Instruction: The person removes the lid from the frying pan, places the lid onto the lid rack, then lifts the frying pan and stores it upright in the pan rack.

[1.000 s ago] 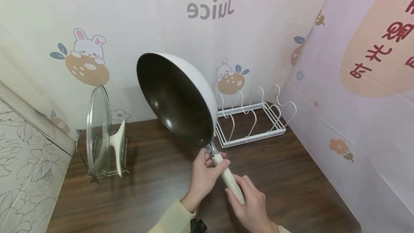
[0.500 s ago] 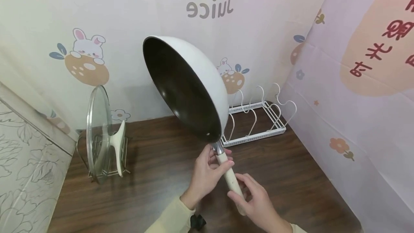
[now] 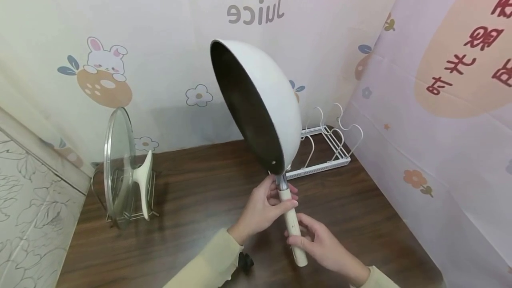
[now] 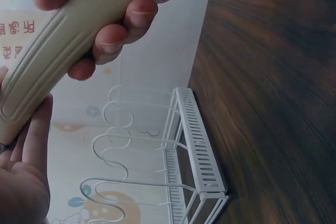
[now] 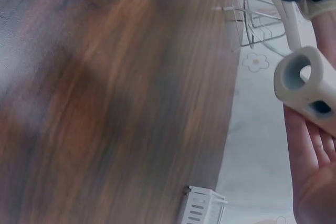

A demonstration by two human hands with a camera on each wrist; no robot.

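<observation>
A wok [image 3: 276, 97], white outside and dark inside, is held up over the table with its bowl raised and its opening facing left. My left hand [image 3: 262, 208] grips the cream handle near the metal collar, thumb across the front. Lower down, my right hand [image 3: 324, 246] holds the same handle [image 3: 292, 223] between thumb and fingers, its end sticking out below. In the left wrist view, curled fingertips [image 4: 110, 43] wrap the handle [image 4: 79, 30]. The right wrist view shows the hollow handle end [image 5: 304, 77] over the right palm [image 5: 315, 187].
Behind the wok stands a white wire rack [image 3: 320, 171] with upright loops, partly hidden by the bowl. At left, a glass lid [image 3: 118, 163] with a cream handle stands on edge in a wire holder [image 3: 154, 199]. Printed cloth walls [image 3: 172, 57] border the wooden table [image 3: 192, 194].
The wok has moved right and turned, showing more of its white outside and covering more of the rack. Both hands have shifted right with the handle, still holding it.
</observation>
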